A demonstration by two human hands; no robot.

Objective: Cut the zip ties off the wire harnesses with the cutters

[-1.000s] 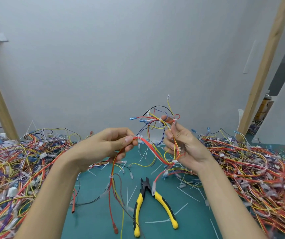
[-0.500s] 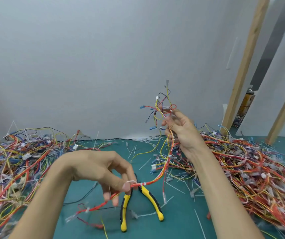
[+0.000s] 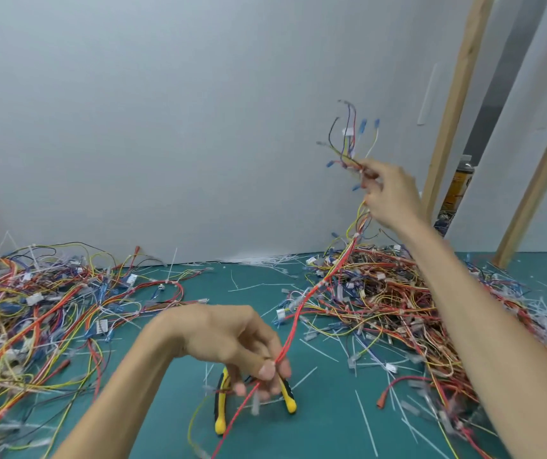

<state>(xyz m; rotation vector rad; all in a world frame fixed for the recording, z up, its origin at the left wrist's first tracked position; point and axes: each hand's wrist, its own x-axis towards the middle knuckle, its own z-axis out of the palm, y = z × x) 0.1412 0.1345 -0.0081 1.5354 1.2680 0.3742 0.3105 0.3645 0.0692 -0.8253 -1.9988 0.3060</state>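
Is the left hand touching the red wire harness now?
Touching. The head view shows the left hand pinching the red wire harness between thumb and fingertips.

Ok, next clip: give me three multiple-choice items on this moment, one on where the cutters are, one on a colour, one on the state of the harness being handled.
1. Where are the cutters?
A) leaning against the wall
B) flat on the mat, under the left hand
C) on top of the wire pile at the left

2. What colour are the cutters' handles?
A) yellow and black
B) all red
C) all blue

3. What state is the harness in?
A) lying loose on the mat
B) drawn out between the left hand, which is low, and the right hand, which is raised
C) coiled into a tight bundle

Answers:
1 B: the handles show on the mat just below the left fingers.
2 A: the grips are yellow with black.
3 B: each hand pinches one end, and the red wires run up between them.
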